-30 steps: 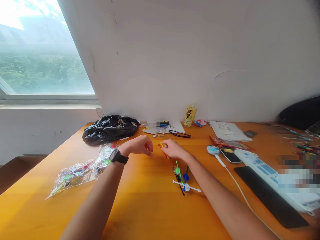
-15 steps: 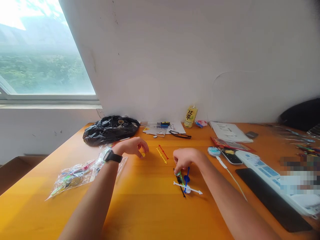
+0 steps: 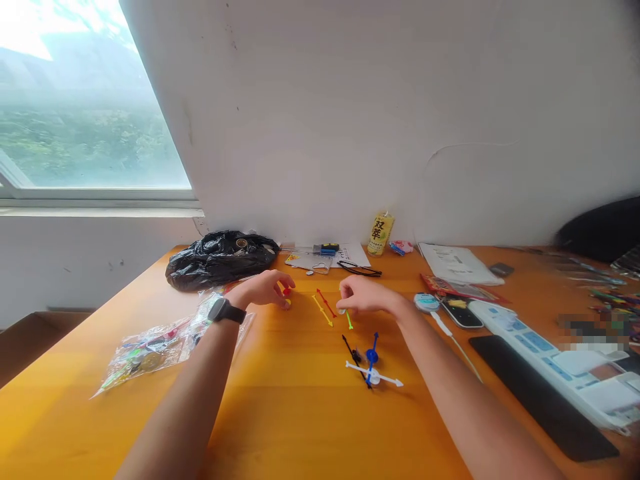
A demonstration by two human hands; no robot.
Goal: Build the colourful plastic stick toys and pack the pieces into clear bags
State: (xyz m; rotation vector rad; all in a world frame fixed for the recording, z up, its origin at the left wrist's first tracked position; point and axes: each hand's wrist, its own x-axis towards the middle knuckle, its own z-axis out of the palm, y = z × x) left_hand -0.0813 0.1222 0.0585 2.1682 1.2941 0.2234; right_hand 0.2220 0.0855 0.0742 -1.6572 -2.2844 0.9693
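Observation:
My left hand (image 3: 264, 289), with a black watch on its wrist, rests on the orange table (image 3: 300, 413) with fingers curled over small red and yellow pieces (image 3: 287, 297). My right hand (image 3: 364, 295) pinches a thin green plastic stick (image 3: 349, 321) whose tip points down toward me. A red stick (image 3: 327, 303) and a yellow stick (image 3: 322, 311) lie side by side between the two hands. Nearer to me, black, blue and white sticks (image 3: 369, 365) lie crossed in a small heap.
A clear bag of colourful parts (image 3: 160, 343) lies at the left, a black plastic bag (image 3: 220, 259) behind it. A drink carton (image 3: 381, 233), glasses (image 3: 359, 269), papers (image 3: 457, 263), a phone (image 3: 459, 311), a white power strip (image 3: 545, 363) and a black pad (image 3: 543, 395) fill the back and right.
My right hand lifted the green stick out of the crossed heap and carried it back beside the red and yellow sticks. My left hand moved slightly right onto the small red and yellow pieces.

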